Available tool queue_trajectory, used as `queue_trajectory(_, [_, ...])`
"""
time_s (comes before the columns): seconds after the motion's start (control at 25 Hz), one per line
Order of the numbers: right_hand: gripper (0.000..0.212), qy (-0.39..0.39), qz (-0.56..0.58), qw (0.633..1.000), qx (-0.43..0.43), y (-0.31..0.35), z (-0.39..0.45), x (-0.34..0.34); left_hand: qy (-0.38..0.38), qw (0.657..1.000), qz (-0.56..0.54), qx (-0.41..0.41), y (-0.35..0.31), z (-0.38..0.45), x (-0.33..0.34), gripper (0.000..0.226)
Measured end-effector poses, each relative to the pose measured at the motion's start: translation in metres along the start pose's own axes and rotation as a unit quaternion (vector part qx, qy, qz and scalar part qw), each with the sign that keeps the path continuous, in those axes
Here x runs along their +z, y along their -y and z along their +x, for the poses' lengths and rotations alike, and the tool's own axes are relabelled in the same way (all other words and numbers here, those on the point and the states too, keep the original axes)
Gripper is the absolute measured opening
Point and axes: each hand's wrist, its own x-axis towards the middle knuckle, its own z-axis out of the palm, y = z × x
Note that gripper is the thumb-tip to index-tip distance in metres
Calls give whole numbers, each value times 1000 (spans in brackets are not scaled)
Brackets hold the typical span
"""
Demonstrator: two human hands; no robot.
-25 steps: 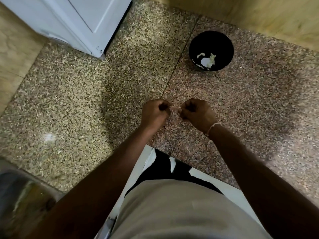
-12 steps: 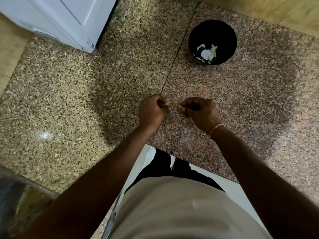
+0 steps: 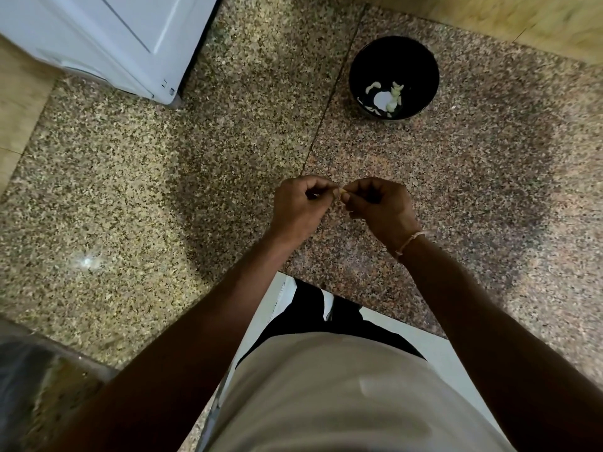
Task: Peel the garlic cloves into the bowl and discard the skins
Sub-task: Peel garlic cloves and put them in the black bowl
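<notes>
A small pale garlic clove [image 3: 342,191] is pinched between the fingertips of both hands, above the speckled granite counter. My left hand [image 3: 300,207] has its fingers curled and grips the clove from the left. My right hand [image 3: 380,205], with a thin bracelet at the wrist, grips it from the right. A black bowl [image 3: 424,57] stands farther back on the right and holds several pale garlic pieces [image 3: 386,97]. Most of the clove is hidden by my fingers.
A white appliance [image 3: 107,37] fills the back left corner. A wooden wall panel [image 3: 489,17] runs along the back right. The counter's front edge [image 3: 408,316] lies near my body, with white floor below. A dark blurred object [image 3: 29,386] sits at the lower left.
My hands, drawn slightly apart half a second ago, have come back together on the clove. The view has shifted a little; the bowl has not moved on the counter.
</notes>
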Motion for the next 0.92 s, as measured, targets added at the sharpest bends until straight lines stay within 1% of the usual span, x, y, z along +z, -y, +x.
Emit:
queue_trajectory(0.16, [12,-12,46,999,-12,6,-5,-3,20,999,-50,-7,-2,-3,2,7])
queue_trajectory(0.28, [13,-25,46,998,-31,7,-9,-6,28,996,-86,-17,-2,-4,2,4])
queue_trajectory(0.44, [15,-38,29,997,-60,8,-15,-8,58,994,-96,-1,1,-5,1,4])
queue_trajectory(0.64, [16,-39,8,997,-73,14,-23,-13,56,992,-111,2,-1,-7,3,2])
queue_trajectory(0.84, [19,-39,32,997,-58,18,-27,-16,60,992,-110,12,-6,-5,3,9])
queue_trajectory(0.92, [17,-44,-10,996,-76,17,-27,-18,61,993,-101,17,-9,-5,4,7])
